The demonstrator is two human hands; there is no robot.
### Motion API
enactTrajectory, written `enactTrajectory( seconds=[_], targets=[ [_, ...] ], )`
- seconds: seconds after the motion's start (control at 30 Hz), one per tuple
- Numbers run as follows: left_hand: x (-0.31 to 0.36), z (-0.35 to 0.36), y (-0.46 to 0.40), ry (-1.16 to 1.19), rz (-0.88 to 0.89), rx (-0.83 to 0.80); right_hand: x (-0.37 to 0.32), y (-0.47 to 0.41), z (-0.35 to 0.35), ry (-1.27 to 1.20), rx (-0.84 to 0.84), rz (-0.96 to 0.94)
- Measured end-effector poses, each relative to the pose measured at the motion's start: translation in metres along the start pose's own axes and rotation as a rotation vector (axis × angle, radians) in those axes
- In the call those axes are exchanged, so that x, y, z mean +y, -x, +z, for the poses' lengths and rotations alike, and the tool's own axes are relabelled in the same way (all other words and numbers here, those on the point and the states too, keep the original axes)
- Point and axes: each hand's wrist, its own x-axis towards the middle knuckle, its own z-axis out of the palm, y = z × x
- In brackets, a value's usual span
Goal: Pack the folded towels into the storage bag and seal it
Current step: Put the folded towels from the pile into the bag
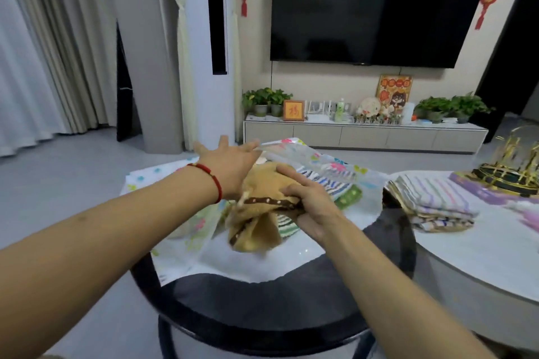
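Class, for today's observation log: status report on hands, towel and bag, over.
Left hand spread, lifting storage bag flap. Right hand grips tan towel at bag mouth. Striped towels inside; folded stack waits on white table.

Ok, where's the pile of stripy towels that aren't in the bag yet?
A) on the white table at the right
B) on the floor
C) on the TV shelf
A: the stack of folded striped towels sits on the white table, right of the storage bag where the right hand grips the tan towel.
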Motion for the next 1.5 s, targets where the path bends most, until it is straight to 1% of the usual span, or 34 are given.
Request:
enactTrajectory(
  seconds=[0.07,0.1,0.13,0.17,0.23,0.27,0.3,0.37,0.43,0.47,0.5,0.53,0.57,0.6,0.63,0.67,0.7,0.73,0.8,0.87,0.93,0.97,1.0,1.03,1.07,1.13,1.17,1.2,1.27,1.3,1.33,1.37,1.43,1.5],
  targets=[
    [-0.006,-0.010,0.001,-0.033,-0.021,-0.012,0.023,-0.018,0.024,-0.196,0.084,-0.110],
    [-0.009,-0.012,0.000,-0.048,-0.025,-0.018,0.039,-0.023,0.031,-0.261,0.100,-0.131],
    [-0.013,-0.013,0.000,-0.064,-0.024,-0.021,0.058,-0.024,0.035,-0.246,0.109,-0.117],
    [-0.015,-0.014,0.000,-0.077,-0.018,-0.025,0.079,-0.023,0.038,-0.139,0.122,-0.082],
    [-0.017,-0.013,0.000,-0.081,0.010,-0.038,0.112,-0.018,0.039,0.248,0.168,-0.023],
    [-0.017,-0.011,-0.001,-0.078,0.025,-0.036,0.123,-0.015,0.038,0.412,0.161,-0.015],
    [-0.018,-0.008,-0.001,-0.076,0.036,-0.031,0.129,-0.011,0.038,0.513,0.158,-0.031],
    [-0.018,-0.004,-0.001,-0.070,0.048,-0.019,0.130,-0.009,0.040,0.523,0.223,-0.062],
    [-0.018,-0.001,-0.001,-0.070,0.058,-0.005,0.132,-0.009,0.049,0.351,0.283,-0.047],
    [-0.019,0.000,-0.001,-0.073,0.060,0.001,0.135,-0.009,0.054,0.231,0.236,-0.007],
    [-0.019,0.001,-0.002,-0.076,0.057,0.003,0.138,-0.007,0.062,0.147,0.150,0.063],
    [-0.019,0.001,-0.002,-0.076,0.055,-0.002,0.141,-0.006,0.068,0.134,0.071,0.140],
    [-0.019,0.002,-0.002,-0.073,0.054,-0.009,0.142,-0.005,0.070,0.231,0.006,0.173],
    [-0.019,0.003,-0.001,-0.071,0.057,-0.015,0.139,-0.003,0.068,0.428,-0.025,0.144],
    [-0.018,0.005,-0.001,-0.071,0.062,-0.016,0.136,-0.003,0.062,0.649,-0.012,0.064],
    [-0.018,0.007,-0.001,-0.074,0.066,-0.011,0.132,-0.004,0.055,0.797,0.020,-0.013],
    [-0.017,0.009,0.000,-0.076,0.069,-0.004,0.127,-0.005,0.046,0.859,0.037,-0.069],
    [-0.016,0.012,0.000,-0.080,0.071,0.003,0.122,-0.005,0.038,0.881,0.033,-0.108],
    [-0.015,0.015,0.001,-0.082,0.080,0.015,0.121,-0.004,0.027,0.938,-0.075,-0.121],
    [-0.014,0.017,0.002,-0.074,0.090,0.019,0.127,-0.002,0.027,0.994,-0.238,-0.017],
    [-0.013,0.020,0.003,-0.074,0.102,0.015,0.132,0.000,0.034,0.967,-0.418,0.080],
    [-0.011,0.022,0.004,-0.075,0.108,0.013,0.132,0.000,0.037,0.958,-0.466,0.068],
    [-0.010,0.024,0.005,-0.074,0.115,0.013,0.131,-0.001,0.036,0.990,-0.475,-0.001],
    [-0.010,0.027,0.006,-0.075,0.120,0.018,0.130,-0.001,0.034,1.047,-0.458,-0.104],
    [-0.009,0.029,0.006,-0.077,0.122,0.026,0.127,-0.001,0.030,1.119,-0.389,-0.218],
    [-0.007,0.030,0.005,-0.076,0.126,0.034,0.127,0.000,0.016,1.227,-0.158,-0.419],
    [-0.006,0.031,0.005,-0.075,0.130,0.034,0.129,0.000,0.009,1.312,-0.090,-0.492],
    [-0.004,0.031,0.005,-0.074,0.136,0.035,0.131,0.000,0.005,1.421,-0.102,-0.507],
    [0.002,0.032,0.004,-0.076,0.144,0.038,0.137,-0.003,0.000,1.550,-0.268,-0.405],
    [0.007,0.033,0.004,-0.080,0.147,0.039,0.137,-0.004,-0.002,1.523,-0.346,-0.354],
    [0.012,0.035,0.004,-0.087,0.149,0.042,0.132,-0.003,-0.005,1.452,-0.384,-0.334],
    [0.017,0.037,0.004,-0.100,0.152,0.048,0.125,-0.003,-0.009,1.365,-0.376,-0.331],
    [0.028,0.042,0.002,-0.125,0.152,0.055,0.106,0.001,-0.024,1.246,-0.278,-0.296],
    [0.040,0.047,-0.003,-0.133,0.155,0.067,0.081,0.006,-0.053,1.238,-0.183,-0.281]
  ],
)
